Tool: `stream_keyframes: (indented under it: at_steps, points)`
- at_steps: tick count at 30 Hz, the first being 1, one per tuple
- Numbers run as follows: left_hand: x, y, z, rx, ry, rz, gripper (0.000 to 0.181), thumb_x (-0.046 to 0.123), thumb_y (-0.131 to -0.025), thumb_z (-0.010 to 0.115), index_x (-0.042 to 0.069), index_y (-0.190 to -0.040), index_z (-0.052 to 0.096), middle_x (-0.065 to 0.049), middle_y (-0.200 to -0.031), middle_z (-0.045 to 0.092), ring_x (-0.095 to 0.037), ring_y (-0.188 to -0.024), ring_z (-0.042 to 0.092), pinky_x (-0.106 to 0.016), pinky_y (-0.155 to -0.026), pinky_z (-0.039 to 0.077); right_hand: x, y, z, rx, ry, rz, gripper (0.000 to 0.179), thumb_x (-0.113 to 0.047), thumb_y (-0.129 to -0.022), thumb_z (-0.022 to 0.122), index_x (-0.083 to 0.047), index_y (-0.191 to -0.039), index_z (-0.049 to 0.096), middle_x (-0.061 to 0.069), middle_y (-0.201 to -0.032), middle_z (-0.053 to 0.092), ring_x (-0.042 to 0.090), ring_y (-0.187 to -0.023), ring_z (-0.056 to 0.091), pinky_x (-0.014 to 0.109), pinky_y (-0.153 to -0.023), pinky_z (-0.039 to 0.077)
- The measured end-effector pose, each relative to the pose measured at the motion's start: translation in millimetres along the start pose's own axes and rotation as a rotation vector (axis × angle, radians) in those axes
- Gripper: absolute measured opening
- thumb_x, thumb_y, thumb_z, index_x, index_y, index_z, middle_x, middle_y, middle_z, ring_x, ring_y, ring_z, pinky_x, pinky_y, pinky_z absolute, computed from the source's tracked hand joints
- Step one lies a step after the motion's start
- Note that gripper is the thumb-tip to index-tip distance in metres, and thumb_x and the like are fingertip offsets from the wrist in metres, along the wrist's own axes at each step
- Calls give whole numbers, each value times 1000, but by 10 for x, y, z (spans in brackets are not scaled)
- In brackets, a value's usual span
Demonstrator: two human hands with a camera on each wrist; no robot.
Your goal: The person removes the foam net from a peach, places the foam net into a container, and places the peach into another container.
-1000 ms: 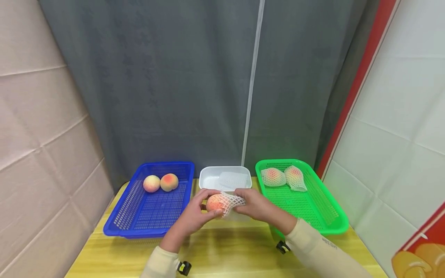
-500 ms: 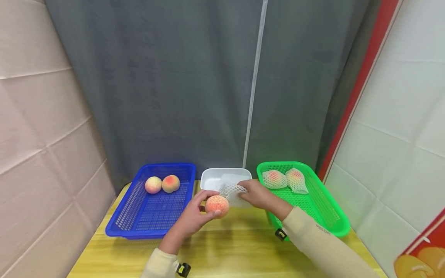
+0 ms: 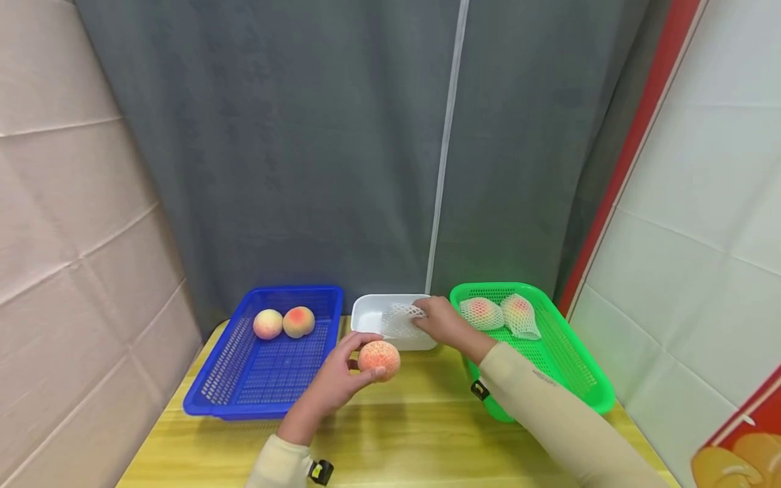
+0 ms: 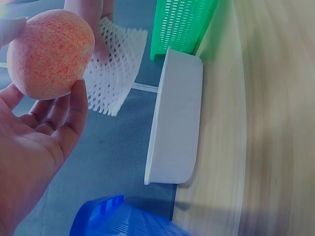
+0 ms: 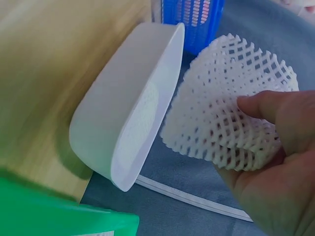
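Observation:
A bare, speckled pink-orange peach (image 3: 379, 360) is gripped by my left hand (image 3: 337, 381), thumb on one side and fingers round the other, above the table's middle. The left wrist view shows the same peach (image 4: 51, 54) close up with no net on it. My right hand (image 3: 447, 324) pinches a white foam fruit net (image 3: 403, 320) over the white tray (image 3: 366, 313). Seen from the right wrist, the net (image 5: 221, 105) is flattened, its thumb side toward the camera, apart from the tray's rim.
At left, a blue basket (image 3: 262, 379) holds two bare peaches (image 3: 283, 322). A green basket (image 3: 567, 352) at right holds two netted peaches (image 3: 499, 315). More netting (image 5: 140, 120) lies inside the tray. A grey curtain (image 3: 305, 169) hangs behind the wooden table (image 3: 390, 434).
My right hand has drawn the net off the peach and carried it away toward the tray. My left hand keeps the peach nearly in place. Baskets are unchanged.

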State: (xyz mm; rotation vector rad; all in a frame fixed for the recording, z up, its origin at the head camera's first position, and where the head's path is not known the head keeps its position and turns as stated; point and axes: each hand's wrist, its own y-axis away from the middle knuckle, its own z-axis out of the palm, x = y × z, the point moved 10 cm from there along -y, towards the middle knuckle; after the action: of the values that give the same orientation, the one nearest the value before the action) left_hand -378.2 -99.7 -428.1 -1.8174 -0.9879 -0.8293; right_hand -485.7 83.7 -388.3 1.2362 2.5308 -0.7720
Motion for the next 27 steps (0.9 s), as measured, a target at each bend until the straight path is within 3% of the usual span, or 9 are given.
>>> stream_keyframes:
  at_steps: [2,7,14,19,27]
  points:
    - [-7,4,-13,5,3,0,56,19,-93,90,17,-144,68,-6,-136,63,-28,-119,62,-35,-91,60,6,-79,-2,19,32,8,2,-6,-99,78,-4,-99,78,6,-95,79,23,-87,72,44,-82,61]
    - [-26,16,-45,16,8,-10,55,18,-93,90,21,-144,69,-7,-134,62,-27,-118,62,-35,-92,60,42,-236,58,29,93,51,16,-6,-101,79,-1,-116,80,14,-114,81,33,-108,77,50,-97,62]
    - [-47,19,-66,17,10,-16,55,18,-94,90,18,-145,68,-7,-135,62,-25,-118,62,-35,-92,60,86,-411,174,45,193,70,21,-9,-101,81,-6,-122,79,11,-116,80,31,-108,76,48,-99,62]
    - [-63,12,-80,17,12,-25,55,18,-94,90,20,-145,68,-7,-136,62,-26,-119,62,-35,-92,60,86,-552,239,64,223,38,24,-9,-102,80,-7,-125,77,10,-119,79,29,-111,74,46,-101,62]
    - [-60,-7,-105,12,5,-10,59,18,-94,89,12,-148,66,-7,-136,61,-31,-121,61,-36,-92,60,20,-757,295,91,310,-49,21,-7,-100,82,-7,-120,75,9,-114,73,27,-108,70,42,-101,60]
